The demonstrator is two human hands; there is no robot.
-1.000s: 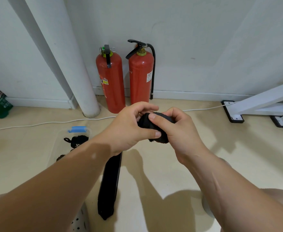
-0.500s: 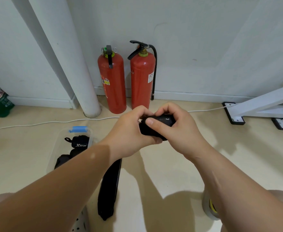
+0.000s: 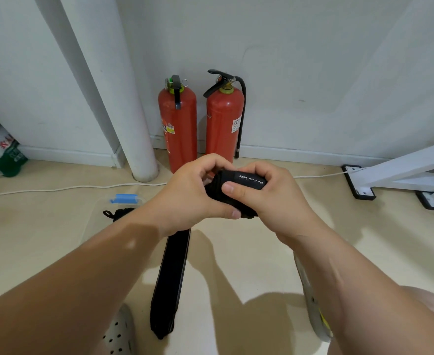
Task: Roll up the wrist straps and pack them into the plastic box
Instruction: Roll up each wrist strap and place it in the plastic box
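A black wrist strap (image 3: 239,185), rolled into a tight bundle with white lettering on top, is held in the air at the middle of the view. My left hand (image 3: 192,196) grips its left side, thumb underneath. My right hand (image 3: 269,198) wraps its right side, thumb pressed on the front. The strap's loose tail (image 3: 171,280) hangs down to the floor between my arms. The clear plastic box (image 3: 100,213) with a blue latch lies on the floor to the left, mostly behind my left forearm; a rolled black strap (image 3: 118,213) shows inside it.
Two red fire extinguishers (image 3: 178,124) stand against the wall straight ahead, beside a white pipe (image 3: 123,103). A white cable (image 3: 69,187) runs along the floor. A white frame foot (image 3: 359,183) sits at right. A bag (image 3: 0,152) lies far left. My grey clogs (image 3: 119,331) are below.
The roll has been turned in my hands so its lettered side faces up and it looks tighter. Both hands stay on it. The view has shifted slightly.
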